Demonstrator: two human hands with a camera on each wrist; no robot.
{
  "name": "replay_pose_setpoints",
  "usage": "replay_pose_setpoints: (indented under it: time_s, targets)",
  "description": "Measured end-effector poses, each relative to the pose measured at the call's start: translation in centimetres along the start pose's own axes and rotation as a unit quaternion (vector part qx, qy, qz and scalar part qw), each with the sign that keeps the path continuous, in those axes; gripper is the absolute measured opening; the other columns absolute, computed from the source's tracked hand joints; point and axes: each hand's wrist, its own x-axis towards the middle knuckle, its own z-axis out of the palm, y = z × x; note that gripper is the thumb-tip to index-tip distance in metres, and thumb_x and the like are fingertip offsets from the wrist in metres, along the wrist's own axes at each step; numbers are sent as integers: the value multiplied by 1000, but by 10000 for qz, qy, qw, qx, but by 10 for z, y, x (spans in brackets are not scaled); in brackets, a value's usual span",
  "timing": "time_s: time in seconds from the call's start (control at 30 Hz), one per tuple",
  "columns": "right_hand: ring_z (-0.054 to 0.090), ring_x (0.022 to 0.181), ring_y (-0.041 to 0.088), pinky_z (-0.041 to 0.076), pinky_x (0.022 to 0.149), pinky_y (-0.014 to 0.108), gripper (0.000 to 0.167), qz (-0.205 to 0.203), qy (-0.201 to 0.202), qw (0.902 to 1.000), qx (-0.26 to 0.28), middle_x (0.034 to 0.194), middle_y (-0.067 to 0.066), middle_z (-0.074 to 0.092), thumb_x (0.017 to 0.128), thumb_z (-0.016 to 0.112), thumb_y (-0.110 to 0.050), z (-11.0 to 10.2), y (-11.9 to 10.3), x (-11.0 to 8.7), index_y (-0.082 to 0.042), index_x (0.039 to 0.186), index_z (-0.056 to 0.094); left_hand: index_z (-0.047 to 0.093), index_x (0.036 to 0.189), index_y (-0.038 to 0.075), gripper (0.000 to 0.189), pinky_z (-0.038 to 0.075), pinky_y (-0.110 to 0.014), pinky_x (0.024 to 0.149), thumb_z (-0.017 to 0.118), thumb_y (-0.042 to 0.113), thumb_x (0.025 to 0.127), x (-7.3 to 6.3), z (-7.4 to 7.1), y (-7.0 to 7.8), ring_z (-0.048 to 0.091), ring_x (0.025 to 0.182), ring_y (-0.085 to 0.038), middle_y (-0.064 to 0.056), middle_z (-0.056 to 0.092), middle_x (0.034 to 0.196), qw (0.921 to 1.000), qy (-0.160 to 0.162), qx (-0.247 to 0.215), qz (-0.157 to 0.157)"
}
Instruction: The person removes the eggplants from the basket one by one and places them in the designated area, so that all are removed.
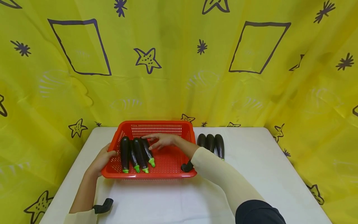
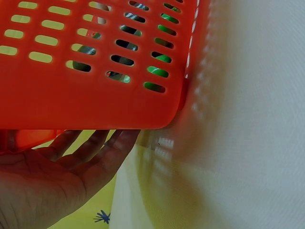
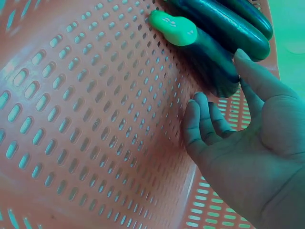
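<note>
In the head view, a red perforated plastic basket (image 1: 151,175) is set at a white-covered table (image 1: 153,202), and its left side is gripped by the left hand (image 1: 101,158), with the thumb laid over the rim, presumably so that sliding is prevented. Inside the basket, toward its left wall, four dark eggplants (image 1: 140,152) are laid side by side, their green caps turned to the basket's near edge; by this ordering, it seems, room is saved in the basket's right half. At the rightmost of these, the right hand (image 1: 163,140) is held, apart from the left. Just beyond the basket's right wall, three more eggplants (image 1: 210,143) are lined up, likely for easy reach. In the left wrist view, the basket's slotted wall is met at its edge by spread fingers, their tips hidden, probably for a steadier hold. In the right wrist view, an eggplant's blunt end inside the basket is neared by the right thumb and relaxed fingers; nothing is seen clasped, and whether it is touched cannot be told.
</note>
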Motion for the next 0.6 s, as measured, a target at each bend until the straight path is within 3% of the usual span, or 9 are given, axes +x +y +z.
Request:
replay_pose_setpoints:
  time_s: [0.1, 0.2, 0.3, 0.43, 0.6]
  targets:
    - [48, 141, 28, 55, 101, 40, 59, 22, 187, 9998, -17, 161, 18, 38, 104, 63, -9, 0, 0, 0, -13, 159, 44, 24, 153, -12, 56, 61, -45, 90, 43, 2, 102, 0, 0, -1, 62, 110, -26, -33, 45, 140, 10000, -35, -5, 34]
    - [62, 117, 24, 57, 93, 39, 49, 129, 559, 9981, 214, 138, 16, 56, 102, 67, -9, 0, -1, -2, -6, 148, 51, 24, 153, -12, 56, 61, -44, 90, 43, 2, 101, 0, 0, -1, 62, 109, -25, -32, 45, 139, 10000, -41, -29, 41]
    - [65, 99, 22, 58, 86, 40, 52, 150, 632, 9973, 340, 118, 14, 60, 100, 69, -5, 0, -1, -2, -5, 148, 49, 24, 152, -12, 56, 61, -44, 90, 42, 2, 101, 0, 1, -1, 62, 108, -25, -33, 44, 139, 10000, -35, -58, 42]
    - [62, 103, 21, 59, 84, 39, 70, 110, 336, 9994, 9, 125, 18, 58, 100, 68, -2, 0, 0, -1, -13, 163, 38, 24, 153, -12, 56, 60, -45, 91, 42, 1, 101, 0, 1, 0, 62, 109, -26, -34, 43, 141, 9999, -39, -93, 63]
    - [60, 111, 23, 59, 85, 38, 78, 169, 185, 9994, -254, 133, 19, 55, 100, 68, 0, 0, 0, -1, -18, 167, 31, 24, 153, -12, 57, 60, -46, 91, 42, 1, 100, 0, 1, 0, 63, 110, -26, -35, 43, 141, 9999, -53, -96, 116]
